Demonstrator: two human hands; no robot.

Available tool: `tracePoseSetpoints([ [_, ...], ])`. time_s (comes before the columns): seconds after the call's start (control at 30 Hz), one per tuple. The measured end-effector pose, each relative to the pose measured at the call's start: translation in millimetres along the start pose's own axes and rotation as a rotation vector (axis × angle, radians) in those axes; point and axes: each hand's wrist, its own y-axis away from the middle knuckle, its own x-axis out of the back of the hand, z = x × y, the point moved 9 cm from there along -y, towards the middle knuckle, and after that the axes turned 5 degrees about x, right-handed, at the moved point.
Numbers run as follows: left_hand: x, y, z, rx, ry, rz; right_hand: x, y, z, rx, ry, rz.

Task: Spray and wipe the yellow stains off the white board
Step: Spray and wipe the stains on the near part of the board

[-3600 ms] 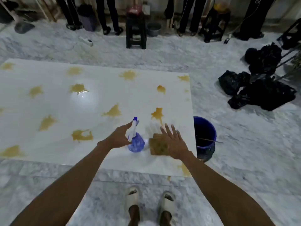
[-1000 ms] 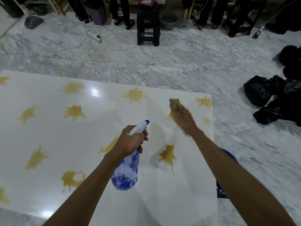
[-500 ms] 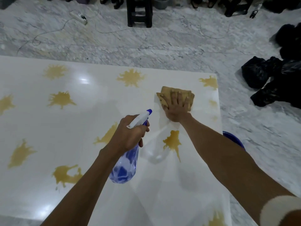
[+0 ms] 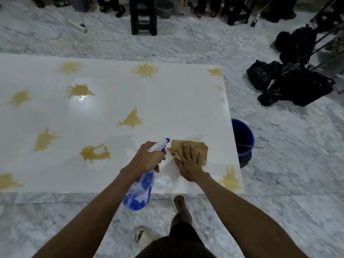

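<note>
A large white board [image 4: 167, 101] lies flat on the marble floor, dotted with several yellow stains; one stain [image 4: 131, 120] sits mid-board and another [image 4: 230, 178] at the near right corner. My left hand [image 4: 149, 159] grips a blue spray bottle [image 4: 139, 190] by its white trigger head, held over the board's near edge. My right hand [image 4: 189, 162] presses flat, fingers spread, on a tan cloth [image 4: 193, 148] near the board's right side. The board around the cloth looks wet and free of stain.
A blue bucket [image 4: 243, 138] stands on the floor just past the board's right edge. Black bags [image 4: 294, 82] lie at the right. A black stool [image 4: 143, 17], a power strip with cable [image 4: 77, 26] and people's legs line the far side. My sandalled foot [image 4: 143, 237] is near.
My right hand has dragged the cloth back toward me over the stain that lay near the board's right side; that stain no longer shows. The bottle stays in my left hand.
</note>
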Motion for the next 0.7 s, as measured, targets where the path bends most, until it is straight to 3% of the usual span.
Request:
tracePoseSetpoints([
  [0.03, 3.1, 7.4, -5.7, 0.001, 0.007, 0.003, 14.5, 3.1, 0.4, -0.034, -0.191, 0.013],
  [0.13, 18.9, 27.2, -12.1, -0.012, -0.003, 0.023, 87.1, 35.9, -16.7, -0.045, -0.976, 0.302],
  [0.2, 32.0, 38.9, -8.8, -0.037, -0.038, 0.046, 101.3, 52.8, -33.2, -0.097, -1.475, 0.298],
  [0.3, 57.7, 61.9, -4.2, -0.091, -0.05, 0.099, 118.6, 71.3, -76.2, -0.023, -1.906, 0.297],
  [0.43, 89.4, 89.9, -3.2, -0.124, -0.058, 0.145, 122.7, 74.6, -133.0, 0.011, -2.074, 0.267],
  [0.7, 145.9, 100.4, -10.4, -0.088, -0.052, 0.247, 133.6, 54.1, -220.4, 0.079, -2.069, 0.073],
])
